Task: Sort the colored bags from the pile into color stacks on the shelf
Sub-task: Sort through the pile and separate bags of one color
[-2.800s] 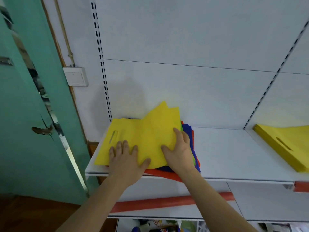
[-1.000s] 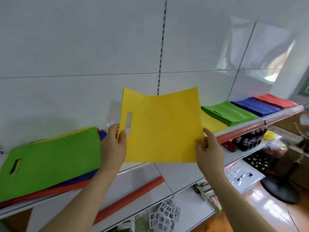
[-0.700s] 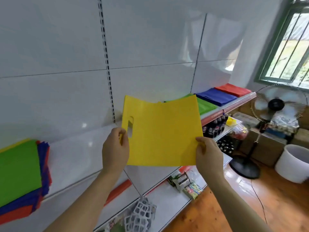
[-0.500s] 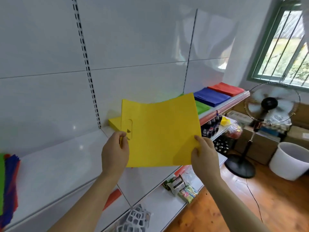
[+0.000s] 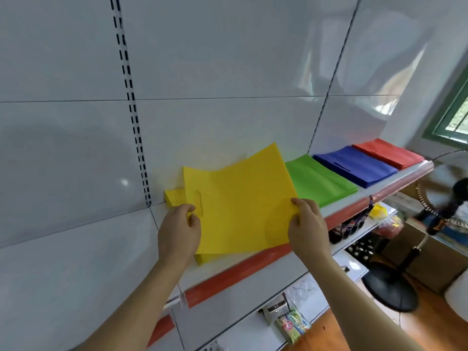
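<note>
A yellow bag with a slot handle hangs between my hands, low over the yellow stack on the white shelf. My left hand pinches its left edge beside the handle slot. My right hand pinches its right edge. Its far edge curls upward against the back wall. To the right lie a green stack, a blue stack and a red stack. The mixed pile is out of view.
The shelf has a red front strip. Below it a lower shelf holds small packets and bottles. A standing fan and a green window frame are on the right, over a wooden floor.
I have turned right from the mixed pile with the yellow bag held in both hands. It has come down from chest height to just above the yellow stack.
</note>
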Demonstrator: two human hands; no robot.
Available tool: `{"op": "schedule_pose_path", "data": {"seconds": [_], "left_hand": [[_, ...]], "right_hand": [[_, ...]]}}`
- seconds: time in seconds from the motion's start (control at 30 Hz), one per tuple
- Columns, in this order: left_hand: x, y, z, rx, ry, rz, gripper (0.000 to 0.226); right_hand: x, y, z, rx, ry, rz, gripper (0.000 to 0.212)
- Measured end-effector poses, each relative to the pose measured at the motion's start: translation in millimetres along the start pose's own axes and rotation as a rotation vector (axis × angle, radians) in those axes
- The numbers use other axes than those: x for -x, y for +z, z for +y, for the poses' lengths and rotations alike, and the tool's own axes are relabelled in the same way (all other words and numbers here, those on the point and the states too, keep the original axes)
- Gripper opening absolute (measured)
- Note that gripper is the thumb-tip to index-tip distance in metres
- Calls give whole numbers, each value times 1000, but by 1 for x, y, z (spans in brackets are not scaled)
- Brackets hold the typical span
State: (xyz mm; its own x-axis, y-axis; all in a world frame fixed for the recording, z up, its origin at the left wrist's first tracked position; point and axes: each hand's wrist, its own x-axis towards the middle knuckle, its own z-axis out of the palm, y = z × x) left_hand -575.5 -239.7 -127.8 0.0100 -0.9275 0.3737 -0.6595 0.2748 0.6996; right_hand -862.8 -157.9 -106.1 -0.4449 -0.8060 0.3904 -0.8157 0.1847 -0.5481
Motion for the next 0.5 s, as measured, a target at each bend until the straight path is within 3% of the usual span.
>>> {"op": "schedule_pose_path", "data": {"seconds": [0.5], "left_hand": [[0, 26, 17, -444, -245, 111, 14]], "right_hand": [[-106, 72, 29, 73, -283, -317, 51]]}}
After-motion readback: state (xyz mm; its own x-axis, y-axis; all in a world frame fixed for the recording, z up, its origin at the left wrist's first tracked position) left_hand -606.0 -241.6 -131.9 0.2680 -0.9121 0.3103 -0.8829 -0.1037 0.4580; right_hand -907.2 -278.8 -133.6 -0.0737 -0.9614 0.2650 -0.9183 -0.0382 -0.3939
